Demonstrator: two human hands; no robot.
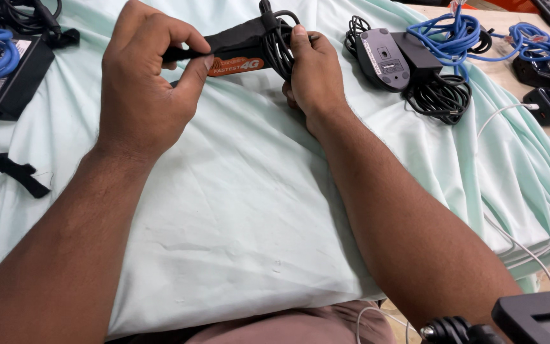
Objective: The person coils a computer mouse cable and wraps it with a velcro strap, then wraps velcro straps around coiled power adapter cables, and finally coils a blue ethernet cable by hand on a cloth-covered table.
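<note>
Centrally, both hands clasp a cable-wrapped black device above open cloth.

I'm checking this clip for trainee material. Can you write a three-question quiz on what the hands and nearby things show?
1. True or false: both hands hold the same black device.
2. Which hand presses on the coiled black cable: A left, B right?
3. What colour is the cloth?

Key:
1. True: the left hand and right hand grip the black device.
2. B: its coiled black cable lies under the right hand's fingers.
3. Pale green cloth.
</note>
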